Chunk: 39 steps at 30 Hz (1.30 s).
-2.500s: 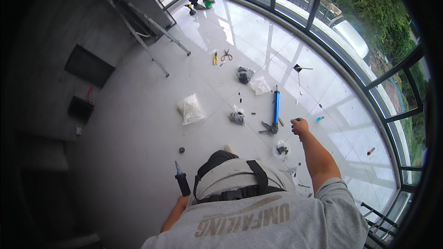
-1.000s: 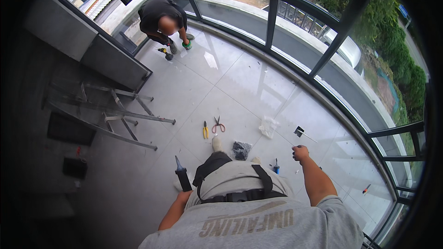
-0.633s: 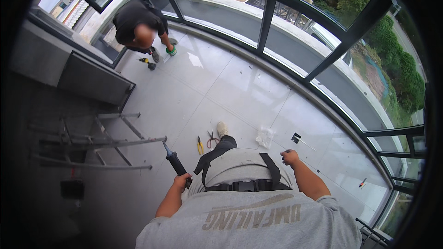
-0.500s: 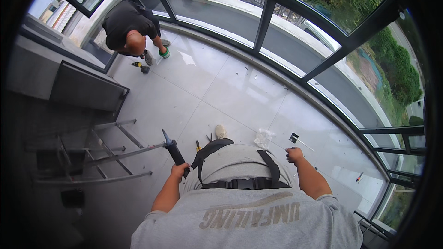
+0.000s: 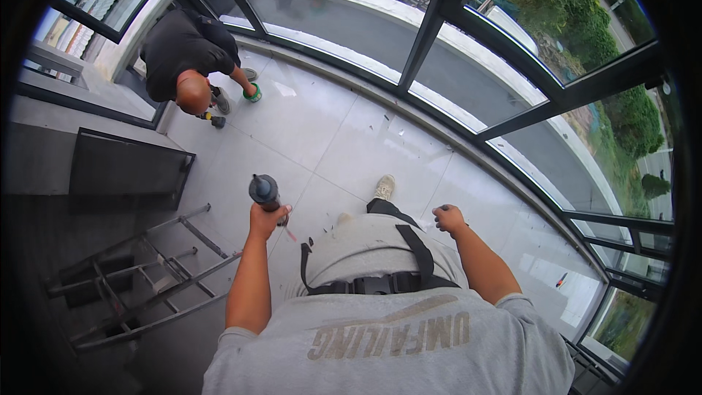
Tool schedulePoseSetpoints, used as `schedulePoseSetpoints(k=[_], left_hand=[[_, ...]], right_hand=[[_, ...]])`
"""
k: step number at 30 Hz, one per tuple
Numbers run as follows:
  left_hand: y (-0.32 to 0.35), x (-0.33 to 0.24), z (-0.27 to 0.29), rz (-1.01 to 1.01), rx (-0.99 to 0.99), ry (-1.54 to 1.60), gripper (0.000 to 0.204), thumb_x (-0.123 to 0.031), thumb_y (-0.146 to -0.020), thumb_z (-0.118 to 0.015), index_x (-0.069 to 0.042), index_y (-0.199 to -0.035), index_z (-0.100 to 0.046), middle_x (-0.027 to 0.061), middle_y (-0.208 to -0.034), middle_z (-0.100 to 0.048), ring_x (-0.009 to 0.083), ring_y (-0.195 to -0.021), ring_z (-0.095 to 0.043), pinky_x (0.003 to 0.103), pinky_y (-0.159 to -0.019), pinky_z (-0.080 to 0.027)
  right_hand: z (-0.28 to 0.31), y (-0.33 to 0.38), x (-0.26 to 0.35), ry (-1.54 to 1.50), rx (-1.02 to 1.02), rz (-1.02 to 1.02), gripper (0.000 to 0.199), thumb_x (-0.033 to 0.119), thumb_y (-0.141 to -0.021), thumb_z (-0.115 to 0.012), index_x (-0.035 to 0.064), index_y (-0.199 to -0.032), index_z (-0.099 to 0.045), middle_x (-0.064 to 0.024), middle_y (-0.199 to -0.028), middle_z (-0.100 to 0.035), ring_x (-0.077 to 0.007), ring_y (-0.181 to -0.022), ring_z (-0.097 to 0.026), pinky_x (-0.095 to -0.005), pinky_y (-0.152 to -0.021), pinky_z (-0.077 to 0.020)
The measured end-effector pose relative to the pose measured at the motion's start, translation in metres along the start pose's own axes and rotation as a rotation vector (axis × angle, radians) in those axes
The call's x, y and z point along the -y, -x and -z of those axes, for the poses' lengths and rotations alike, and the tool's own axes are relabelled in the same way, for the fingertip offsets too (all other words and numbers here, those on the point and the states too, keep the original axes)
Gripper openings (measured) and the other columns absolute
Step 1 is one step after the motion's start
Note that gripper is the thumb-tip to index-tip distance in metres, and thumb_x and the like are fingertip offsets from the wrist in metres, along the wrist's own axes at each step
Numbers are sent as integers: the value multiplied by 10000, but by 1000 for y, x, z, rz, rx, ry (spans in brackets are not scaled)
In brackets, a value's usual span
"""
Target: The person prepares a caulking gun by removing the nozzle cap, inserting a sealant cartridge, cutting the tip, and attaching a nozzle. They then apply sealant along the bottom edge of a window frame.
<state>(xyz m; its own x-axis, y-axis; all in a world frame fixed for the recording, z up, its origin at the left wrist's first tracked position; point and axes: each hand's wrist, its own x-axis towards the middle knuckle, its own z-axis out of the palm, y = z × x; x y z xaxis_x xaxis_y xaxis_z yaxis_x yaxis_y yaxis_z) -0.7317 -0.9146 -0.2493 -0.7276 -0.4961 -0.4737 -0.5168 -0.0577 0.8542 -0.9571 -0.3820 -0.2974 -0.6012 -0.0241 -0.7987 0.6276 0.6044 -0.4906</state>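
Note:
In my left hand [image 5: 269, 221] is a dark caulking gun [image 5: 265, 192], held out in front with its blunt end and nozzle tilted up and away from me. My fingers wrap round its lower part, so its handle is mostly hidden. On the right, my right hand [image 5: 449, 219] hangs over the tiled floor [image 5: 329, 153] with its fingers curled together. Whatever sits between those fingertips, if anything, is too small to make out.
A metal ladder [image 5: 168, 271] lies at the left. At the far left a co-worker [image 5: 183, 58] bends down, one hand at a green round container [image 5: 254, 93], a yellow-black power drill [image 5: 214, 118] close by. A small red-and-black tool [image 5: 561, 280] lies right. Large windows [image 5: 344, 22] line the far side.
I have stepped forward, one shoe now showing ahead of me. My left hand has raised the caulking gun and swung it leftward. My right hand has moved up and slightly left.

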Motion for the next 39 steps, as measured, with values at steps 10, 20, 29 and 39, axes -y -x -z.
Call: schedulePoseSetpoints(k=[10,20,29,39], left_hand=[[-27,-160,-69,-211,-328,316,616,-185,-811,-862,6,-1316,-566,87,-1157,-626,187,-1054,-626,352,-915,-545],[-50,-245,-100,94,-359,712,595,-573,-872,-714,-62,-1160,-609,124,-1083,-678,286,-927,-701,448,-789,-595],[-96,-283,-110,271,-111,830,623,-689,-860,-638,-101,-1064,-613,103,-975,-706,283,-874,-710,474,-743,-596],[-143,-315,-111,360,125,827,626,-693,-854,-623,-120,-1108,-638,88,-1005,-712,288,-903,-703,501,-799,-569]], right_hand=[[19,-94,94,182,72,150,331,277,-896,-705,-26,-1029,-706,-109,-805,-699,-191,-618,-658,-343,-549,-535],[-11,-90,180,222,233,398,619,369,-818,-786,36,-1315,-631,-220,-1168,-692,-329,-1025,-688,-430,-901,-541],[8,-49,236,106,285,739,803,321,-739,-864,60,-1433,-554,-156,-1367,-596,-309,-1309,-540,-419,-1122,-414],[-45,0,273,-220,-188,814,1052,109,-691,-922,18,-1539,-308,-148,-1233,-642,-235,-1085,-655,-377,-1003,-513]])
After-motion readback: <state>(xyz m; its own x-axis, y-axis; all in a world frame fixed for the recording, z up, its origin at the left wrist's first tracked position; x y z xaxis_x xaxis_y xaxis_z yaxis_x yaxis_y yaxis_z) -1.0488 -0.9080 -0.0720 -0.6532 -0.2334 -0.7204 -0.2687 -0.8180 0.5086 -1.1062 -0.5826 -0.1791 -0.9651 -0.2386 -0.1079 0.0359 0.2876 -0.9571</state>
